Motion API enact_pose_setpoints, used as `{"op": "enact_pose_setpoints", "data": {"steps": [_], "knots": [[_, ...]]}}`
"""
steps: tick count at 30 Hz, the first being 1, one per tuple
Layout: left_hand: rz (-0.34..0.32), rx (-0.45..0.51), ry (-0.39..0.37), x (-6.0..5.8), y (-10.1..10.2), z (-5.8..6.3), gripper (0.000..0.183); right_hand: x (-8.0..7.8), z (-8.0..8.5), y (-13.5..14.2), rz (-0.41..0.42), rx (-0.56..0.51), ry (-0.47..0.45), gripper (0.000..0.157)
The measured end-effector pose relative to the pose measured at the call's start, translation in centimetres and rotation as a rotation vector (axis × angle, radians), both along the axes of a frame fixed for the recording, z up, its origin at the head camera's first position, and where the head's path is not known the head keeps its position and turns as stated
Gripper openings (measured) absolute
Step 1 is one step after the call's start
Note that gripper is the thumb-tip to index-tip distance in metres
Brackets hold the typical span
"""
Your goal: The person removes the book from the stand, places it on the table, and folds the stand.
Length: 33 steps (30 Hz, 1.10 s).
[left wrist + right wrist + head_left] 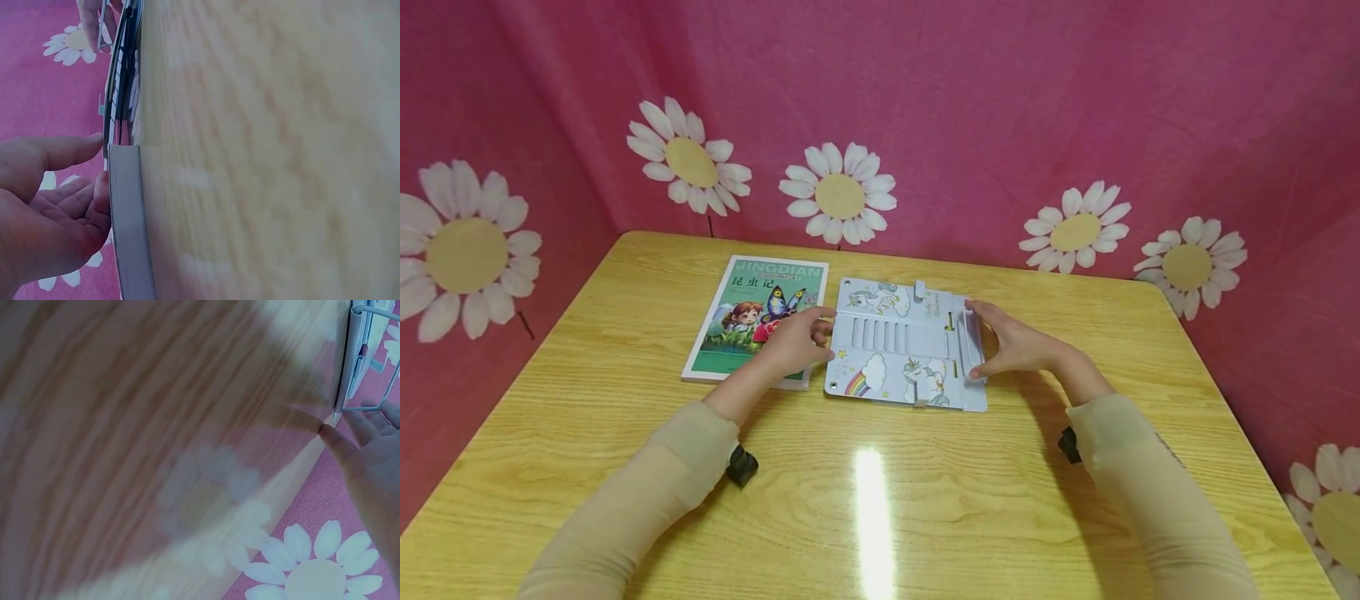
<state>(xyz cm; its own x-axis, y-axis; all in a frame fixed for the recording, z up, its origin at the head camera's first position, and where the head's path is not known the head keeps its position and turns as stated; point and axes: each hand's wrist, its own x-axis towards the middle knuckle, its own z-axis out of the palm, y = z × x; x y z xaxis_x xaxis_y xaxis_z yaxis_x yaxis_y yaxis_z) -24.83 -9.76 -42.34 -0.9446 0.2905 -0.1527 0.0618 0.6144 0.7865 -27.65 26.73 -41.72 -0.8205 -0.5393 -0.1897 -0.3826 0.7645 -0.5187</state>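
Note:
A flat white book stand (891,342), printed with unicorns and a rainbow, lies on the table with its slotted middle facing up. At its left edge, my left hand (793,340) holds on with thumb and fingertips, above the right side of a green-covered book (718,333). My right hand (1021,343) grips the stand's right end, thumb and index finger spread along it. In the left wrist view the left thumb (75,151) touches the stand's edge beside the book's spine or side (131,219). The right wrist view shows the right fingers (369,422) by a wire loop (392,381).
The wooden table (760,517) runs up to a pink cloth (955,108) with large white daisies behind and at the sides. Two small clips (918,290) stick up from the stand. Black wrist straps (742,465) hang under the sleeves.

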Motion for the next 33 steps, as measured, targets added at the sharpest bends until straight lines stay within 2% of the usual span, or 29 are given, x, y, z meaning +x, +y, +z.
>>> {"op": "enact_pose_setpoints", "data": {"steps": [18,33], "knots": [[-0.007,-0.013,-0.015,-0.05,0.05,0.30,0.063,0.06,0.09,-0.27,-0.008,-0.021,-0.005,0.118],[-0.010,-0.021,-0.018,0.12,0.12,0.45,0.062,-0.03,0.47,-0.78,0.002,0.037,0.002,0.117]]}}
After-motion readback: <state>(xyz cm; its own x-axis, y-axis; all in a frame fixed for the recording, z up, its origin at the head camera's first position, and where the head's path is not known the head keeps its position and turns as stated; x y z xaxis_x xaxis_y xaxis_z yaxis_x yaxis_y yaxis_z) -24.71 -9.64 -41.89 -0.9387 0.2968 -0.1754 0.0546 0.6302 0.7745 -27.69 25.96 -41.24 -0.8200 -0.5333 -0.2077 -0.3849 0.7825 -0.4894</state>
